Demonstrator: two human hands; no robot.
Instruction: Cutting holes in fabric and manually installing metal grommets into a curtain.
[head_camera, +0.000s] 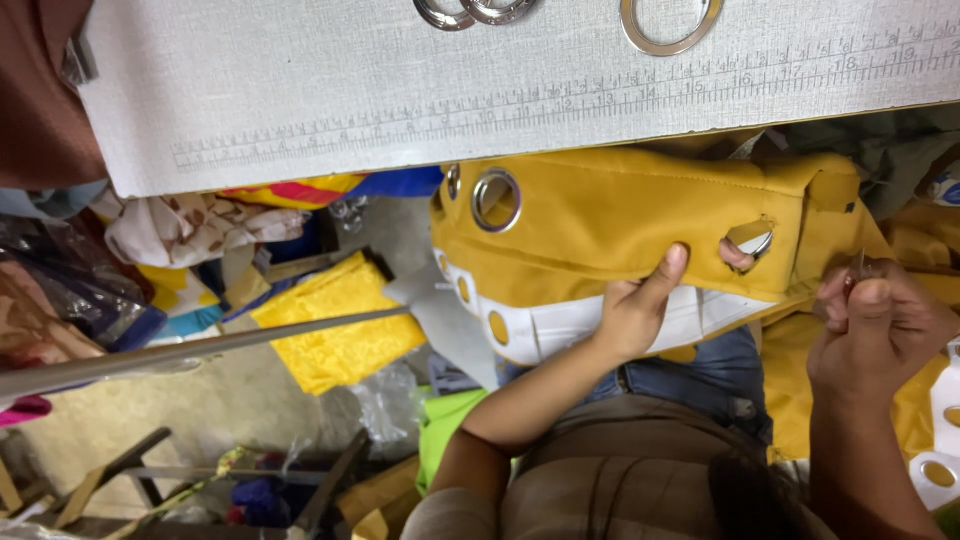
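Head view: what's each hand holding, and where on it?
Left hand grips the yellow curtain at its folded header edge, thumb on top, a fingertip through a cut hole. Right hand pinches a small thin metal tool.

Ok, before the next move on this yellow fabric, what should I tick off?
1. Left hand gripping the yellow fabric: ok.
2. Cut hole held open, a fingertip poking through: ok.
3. Fitted ring seated in the neighbouring hole: ok.
4. Spare rings lying on the grey board: ok.
5. Right hand pinching a thin metal tool: ok; what kind of tool, cannot tell.
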